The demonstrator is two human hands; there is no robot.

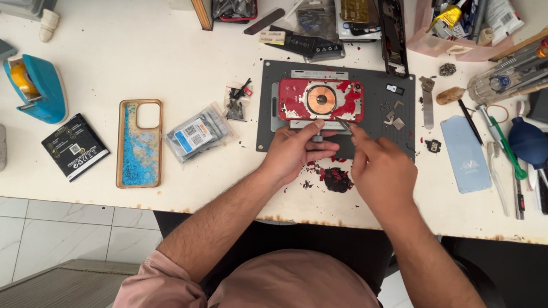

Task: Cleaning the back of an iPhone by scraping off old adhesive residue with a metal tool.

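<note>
While braced on the phone (320,100), left hand (296,150) curled; right hand (378,167) pinching a tool (345,124).

Phone (320,100) lies flat, back up, clamped in a metal holder (275,107) on the dark grey mat (264,134) at upper centre of frame, its red back glass mostly scraped off, exposing white patches and a copper coil ring, with red shards (336,179) scattered just below the mat.
</note>
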